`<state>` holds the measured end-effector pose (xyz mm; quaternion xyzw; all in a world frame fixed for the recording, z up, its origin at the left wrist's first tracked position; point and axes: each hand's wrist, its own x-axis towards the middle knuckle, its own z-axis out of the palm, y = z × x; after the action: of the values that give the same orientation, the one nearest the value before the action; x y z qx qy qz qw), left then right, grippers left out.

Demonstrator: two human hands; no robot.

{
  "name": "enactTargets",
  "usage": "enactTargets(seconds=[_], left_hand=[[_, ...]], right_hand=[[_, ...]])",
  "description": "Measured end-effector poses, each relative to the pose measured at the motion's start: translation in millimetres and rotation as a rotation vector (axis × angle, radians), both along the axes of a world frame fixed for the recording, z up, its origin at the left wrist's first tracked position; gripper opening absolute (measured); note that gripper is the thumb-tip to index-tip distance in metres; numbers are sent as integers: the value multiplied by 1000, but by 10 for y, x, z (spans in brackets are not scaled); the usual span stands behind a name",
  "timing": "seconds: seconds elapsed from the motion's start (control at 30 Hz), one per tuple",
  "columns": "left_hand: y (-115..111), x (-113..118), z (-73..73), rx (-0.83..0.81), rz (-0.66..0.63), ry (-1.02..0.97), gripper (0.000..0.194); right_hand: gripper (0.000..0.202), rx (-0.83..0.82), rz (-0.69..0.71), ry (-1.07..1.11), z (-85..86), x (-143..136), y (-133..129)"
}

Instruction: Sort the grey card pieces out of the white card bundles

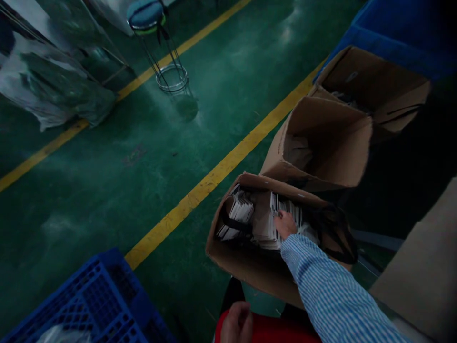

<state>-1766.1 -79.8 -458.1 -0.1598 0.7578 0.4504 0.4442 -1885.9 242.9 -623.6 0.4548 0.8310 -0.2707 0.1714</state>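
My right hand (286,226), in a blue checked sleeve, reaches into the nearest cardboard box (250,276). Its fingers are closed at the upper edge of a stack of thin, flat paper or card pieces (266,233); how many they pinch cannot be made out. Another bundle of such pieces (241,209) stands at the left end of the box, with a black strap (235,224) across it. More dark straps (335,233) hang over the box's right end. Low in the view, my left hand (236,324) is held over red cloth, fingers curled in and nothing visible in them.
Two more open cardboard boxes (324,178) (396,90) stand behind, beside a blue bin (374,43). A blue plastic pallet (93,295) lies at lower left. A round stool (173,78) and plastic bags (67,90) stand across the green floor (178,157).
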Motion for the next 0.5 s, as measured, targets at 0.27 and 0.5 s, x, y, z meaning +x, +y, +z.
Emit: enactTargets(seconds=[0.27,0.5], left_hand=[[1097,-1614,-1048,-12,-212,216,24],[2210,-1941,-2037,80,-227,206,25]], right_hand=[[68,44,79,97,-402,254,-9],[61,60,64,190,-581,361,105]])
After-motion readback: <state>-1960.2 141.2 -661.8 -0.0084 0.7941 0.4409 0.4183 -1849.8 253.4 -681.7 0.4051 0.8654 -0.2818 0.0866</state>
